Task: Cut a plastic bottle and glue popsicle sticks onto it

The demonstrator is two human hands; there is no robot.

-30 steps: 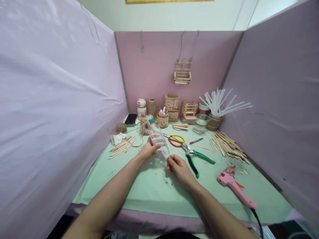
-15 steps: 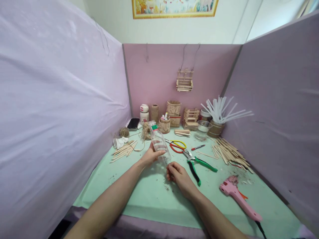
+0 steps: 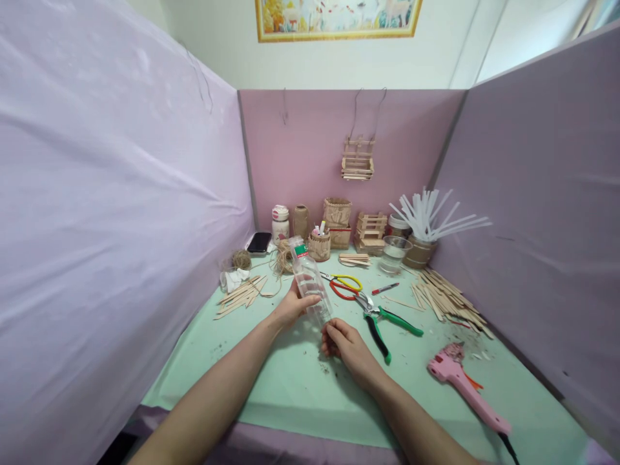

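A clear plastic bottle (image 3: 314, 284) with a green and red label band near its neck is held tilted above the table, its neck leaning away to the left. My left hand (image 3: 294, 305) is wrapped round the middle of the bottle, thumb across the near side. At the lower end, the curled fingers of my right hand (image 3: 340, 339) pinch the bottle's base. Just right of the bottle lie scissors (image 3: 345, 286) with red and yellow handles and green-handled pruning shears (image 3: 380, 316).
A pink glue gun (image 3: 467, 391) with its cord lies at the right. Wooden sticks (image 3: 448, 300) are heaped behind it, with more sticks (image 3: 241, 297) at left. Twine (image 3: 283, 258), a water bowl (image 3: 393, 252) and a red pen (image 3: 385, 289) sit farther back. Fabric walls enclose three sides.
My right hand has shifted very slightly left at the bottle's base. The bottle stays in both hands, and the view has tilted up a little.
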